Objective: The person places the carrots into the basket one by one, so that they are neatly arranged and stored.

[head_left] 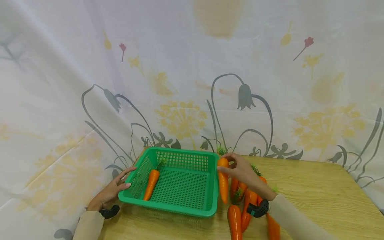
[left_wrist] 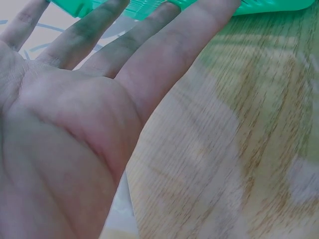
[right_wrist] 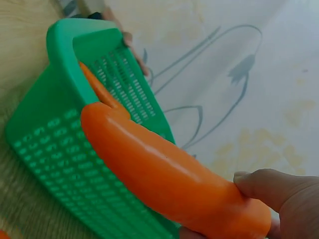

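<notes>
My left hand (head_left: 110, 192) touches the left rim of a green plastic basket (head_left: 171, 207), its fingers fairly straight in the left wrist view. With thumb and fingers, my right hand (head_left: 241, 170) pinches an orange carrot (head_left: 223, 183) near its thick leafy end. That carrot hangs tip down just outside the basket's right wall; in the right wrist view the carrot (right_wrist: 159, 169) crosses in front of the perforated side. Inside the basket, along its left wall, lies another carrot (head_left: 151, 185) with green leaves at the back.
Several more carrots (head_left: 235, 221) lie in a loose heap on the wooden table (head_left: 324, 193), right of the basket and partly under my right forearm. Behind the table hangs a pale flower-patterned cloth (head_left: 186, 83). Each wrist wears a dark band (head_left: 258, 208).
</notes>
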The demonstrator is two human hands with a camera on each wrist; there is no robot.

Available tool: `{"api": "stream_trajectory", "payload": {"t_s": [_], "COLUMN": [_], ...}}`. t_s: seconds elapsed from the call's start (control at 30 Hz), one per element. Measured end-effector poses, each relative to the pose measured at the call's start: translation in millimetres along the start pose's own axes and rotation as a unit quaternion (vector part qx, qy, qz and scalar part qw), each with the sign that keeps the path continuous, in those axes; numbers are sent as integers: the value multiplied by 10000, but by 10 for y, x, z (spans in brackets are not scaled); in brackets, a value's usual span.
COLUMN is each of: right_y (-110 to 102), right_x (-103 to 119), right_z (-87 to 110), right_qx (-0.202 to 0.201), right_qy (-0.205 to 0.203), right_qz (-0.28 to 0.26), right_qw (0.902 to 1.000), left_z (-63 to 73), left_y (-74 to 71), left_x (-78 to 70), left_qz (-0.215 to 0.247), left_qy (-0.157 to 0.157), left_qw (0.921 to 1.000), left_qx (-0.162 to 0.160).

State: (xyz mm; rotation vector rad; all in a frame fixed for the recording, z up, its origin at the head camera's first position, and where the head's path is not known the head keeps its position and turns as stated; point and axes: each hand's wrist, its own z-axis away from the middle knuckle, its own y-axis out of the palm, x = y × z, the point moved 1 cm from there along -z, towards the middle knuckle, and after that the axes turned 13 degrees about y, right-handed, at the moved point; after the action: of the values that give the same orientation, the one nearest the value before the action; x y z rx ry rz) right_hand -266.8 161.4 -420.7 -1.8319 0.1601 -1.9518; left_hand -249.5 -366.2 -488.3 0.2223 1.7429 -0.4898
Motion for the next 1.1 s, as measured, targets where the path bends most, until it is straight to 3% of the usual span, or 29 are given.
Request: {"api": "stream_trajectory", "payload": {"t_s": [0.47, 0.67, 1.1], "right_y": [444, 654, 1140], "right_x": [268, 344, 478], "right_z": [-258, -361, -567], "right_qx": [286, 544, 764], "right_qy": [-134, -187, -170], "right_qz": [-220, -389, -134], "right_qw": [9993, 9976, 9968], "left_z": [-27, -16, -12], "left_y": [-34, -24, -21], "left_x": [58, 33, 33], "left_qz": [-350, -161, -62], "left_qy": [308, 200, 179], "left_qw": [9989, 9997, 9998], "left_qx": [51, 49, 19]}}
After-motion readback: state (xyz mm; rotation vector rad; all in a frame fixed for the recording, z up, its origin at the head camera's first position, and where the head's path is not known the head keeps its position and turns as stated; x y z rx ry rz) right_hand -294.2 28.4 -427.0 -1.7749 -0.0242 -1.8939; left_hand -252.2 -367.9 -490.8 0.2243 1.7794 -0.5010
